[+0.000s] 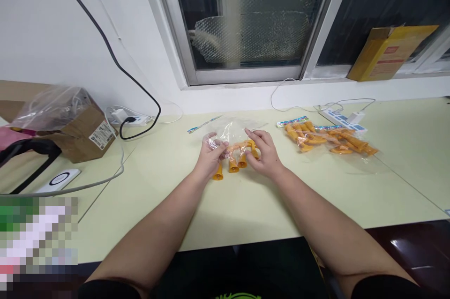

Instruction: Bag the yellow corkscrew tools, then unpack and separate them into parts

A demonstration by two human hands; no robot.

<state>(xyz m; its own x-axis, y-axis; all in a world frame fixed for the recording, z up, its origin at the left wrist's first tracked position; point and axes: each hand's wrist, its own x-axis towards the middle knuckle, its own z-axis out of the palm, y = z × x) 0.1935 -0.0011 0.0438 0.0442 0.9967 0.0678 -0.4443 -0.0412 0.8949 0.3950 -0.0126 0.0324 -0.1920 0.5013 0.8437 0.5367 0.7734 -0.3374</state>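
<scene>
Two orange-filled bags (305, 136) beside power strip (356, 125); left fingers (221, 150) pinching clear bag (230, 130), right fingers (259, 138) half-spread against it.

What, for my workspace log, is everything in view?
table: one, pale yellow, foreground
window: one, grey frame, behind table
cardboard box: one, brown, table left
carton: one, yellow, right windowsill
pad: one, white, table left
cables: several, black or pale, wall and table
power strips: two, white, table back
filled bags: two, clear, orange inside, table right
centre bag: one, clear, table middle
flared pieces: at least four, orange, at centre bag
shirt: one, black, bottom centre
left hand: one, bare, at centre bag
right hand: one, bare, at centre bag
</scene>
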